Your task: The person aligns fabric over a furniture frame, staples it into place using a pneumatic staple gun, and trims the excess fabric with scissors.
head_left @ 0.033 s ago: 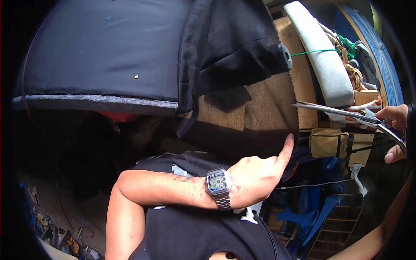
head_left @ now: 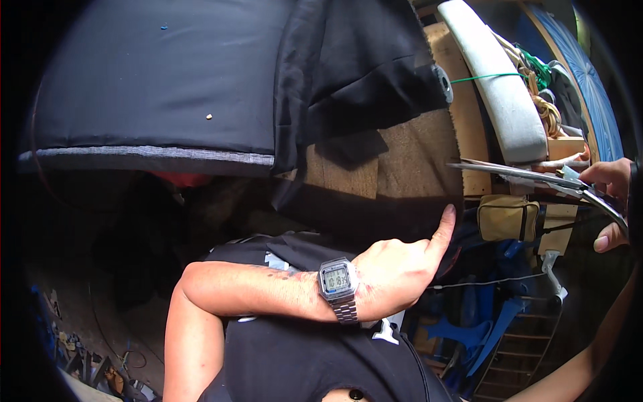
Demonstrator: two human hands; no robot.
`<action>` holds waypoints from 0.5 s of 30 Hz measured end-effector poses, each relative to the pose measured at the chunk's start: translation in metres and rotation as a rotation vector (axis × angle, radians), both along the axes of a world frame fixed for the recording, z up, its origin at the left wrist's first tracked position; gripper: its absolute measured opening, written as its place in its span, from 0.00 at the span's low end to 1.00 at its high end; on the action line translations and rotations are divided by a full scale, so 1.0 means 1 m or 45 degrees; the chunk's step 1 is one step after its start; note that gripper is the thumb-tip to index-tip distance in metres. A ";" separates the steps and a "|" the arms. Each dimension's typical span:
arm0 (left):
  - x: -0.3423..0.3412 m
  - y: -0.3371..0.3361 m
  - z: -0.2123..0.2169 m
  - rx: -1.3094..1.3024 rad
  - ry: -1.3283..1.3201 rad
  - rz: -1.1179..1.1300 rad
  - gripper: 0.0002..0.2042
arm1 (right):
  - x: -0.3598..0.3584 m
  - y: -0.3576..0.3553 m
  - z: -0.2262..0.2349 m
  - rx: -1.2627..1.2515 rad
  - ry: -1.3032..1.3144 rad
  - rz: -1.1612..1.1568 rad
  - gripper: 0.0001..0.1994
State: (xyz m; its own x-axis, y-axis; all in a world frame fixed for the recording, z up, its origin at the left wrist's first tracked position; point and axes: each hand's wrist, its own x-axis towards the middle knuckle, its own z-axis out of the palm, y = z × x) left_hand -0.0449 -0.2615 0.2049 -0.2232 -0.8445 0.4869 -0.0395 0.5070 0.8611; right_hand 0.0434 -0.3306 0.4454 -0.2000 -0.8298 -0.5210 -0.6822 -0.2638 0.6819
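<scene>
Sheer black fabric (head_left: pixel 415 151) stretches to a frayed right edge, with a brown surface showing through it. My left hand (head_left: pixel 395 278) is closed at the fabric's lower right corner. Its index finger points up along the edge, the other fingers are curled, and the thumb is hidden. My right hand (head_left: pixel 609 201), at the far right, grips a long pair of metal scissors (head_left: pixel 536 173). The scissor blades are slightly parted, and their tips reach over the fabric's right edge above my left fingertip.
A black padded panel (head_left: pixel 167 80) with a pale front edge fills the upper left. A white padded piece (head_left: pixel 499 87), coiled rope (head_left: pixel 548 114) and a blue round panel (head_left: pixel 579 74) stand at right. Below them are a tan pouch (head_left: pixel 507 219) and a rack (head_left: pixel 519 348).
The scissors have shifted very slightly left, their tips a little farther over the fabric. My left hand keeps its place.
</scene>
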 end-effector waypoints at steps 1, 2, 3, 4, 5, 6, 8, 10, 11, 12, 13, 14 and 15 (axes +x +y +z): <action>0.002 0.001 -0.002 -0.041 0.013 -0.011 0.40 | -0.003 0.006 0.001 -0.009 0.062 -0.026 0.45; 0.007 0.002 -0.001 -0.006 0.004 -0.029 0.39 | -0.009 -0.004 0.011 0.002 0.118 -0.031 0.45; 0.010 0.002 -0.001 0.000 0.014 -0.036 0.39 | -0.016 -0.015 0.024 0.014 0.171 -0.036 0.45; 0.010 0.001 0.004 -0.034 0.012 -0.122 0.39 | -0.027 -0.009 0.039 -0.036 0.219 -0.111 0.45; 0.013 0.001 0.002 0.024 0.010 -0.123 0.39 | -0.028 -0.018 0.042 -0.001 0.265 -0.094 0.45; 0.015 0.001 -0.001 0.053 0.012 -0.111 0.39 | -0.027 -0.026 0.043 0.034 0.310 -0.076 0.45; 0.015 0.001 -0.002 0.039 0.080 -0.083 0.39 | -0.031 -0.040 0.049 0.039 0.270 -0.067 0.44; 0.014 0.002 0.001 0.005 0.069 -0.131 0.39 | -0.037 -0.038 0.058 0.002 0.203 -0.082 0.44; 0.016 0.002 0.001 0.016 0.049 -0.129 0.39 | -0.037 -0.036 0.055 0.006 0.163 -0.064 0.43; 0.016 0.002 0.000 0.019 0.048 -0.132 0.39 | -0.036 -0.032 0.052 0.009 0.123 -0.047 0.43; 0.016 0.003 -0.002 0.004 0.080 -0.135 0.39 | -0.037 -0.027 0.049 0.011 0.084 -0.032 0.42; 0.015 0.003 -0.002 -0.010 0.113 -0.138 0.39 | -0.037 -0.022 0.045 0.012 0.045 -0.017 0.42; 0.016 0.003 -0.002 -0.010 0.113 -0.145 0.39 | -0.037 -0.015 0.042 0.011 0.006 -0.005 0.41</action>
State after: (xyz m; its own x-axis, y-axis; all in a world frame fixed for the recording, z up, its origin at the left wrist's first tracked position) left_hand -0.0292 -0.2581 0.2026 -0.2735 -0.8119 0.5157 0.0946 0.5109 0.8544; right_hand 0.0060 -0.3456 0.4871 -0.2057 -0.8246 -0.5270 -0.6799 -0.2669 0.6830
